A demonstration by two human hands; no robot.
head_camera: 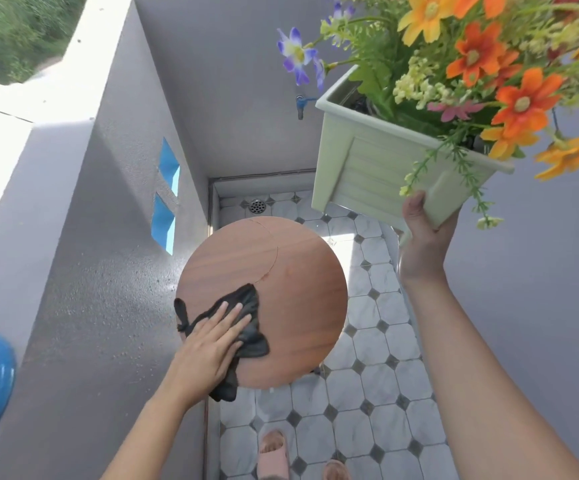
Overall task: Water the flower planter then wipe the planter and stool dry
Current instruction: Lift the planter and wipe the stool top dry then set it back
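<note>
From my seat, the right forearm fills the near corner of the view, rising to the right hand (423, 244), which cups the lower corner of the pale green flower planter (381, 174) from beneath. Its thumb lies up the planter's side and the fingers wrap under the base (I cannot see those fingers themselves), so the planter is held aloft and tilted, well clear of the stool, with orange, yellow and purple flowers (482, 57) spilling over its rim.

The left hand (211, 348) lies flat, fingers (232, 317) stretched out and only slightly spread, pressing a black cloth (250, 327) onto the round wooden stool (281, 268). The cloth sits on the stool's near-left part, with one end hanging off the edge below the wrist and a knotted bit poking out at the left rim. The rest of the seat is bare.

Below the stool is a tiled floor (378, 372) with a metal drain (256, 206) near the far wall, where a blue tap (301, 103) sticks out. Pink slippers (274, 452) show at the bottom edge.
</note>
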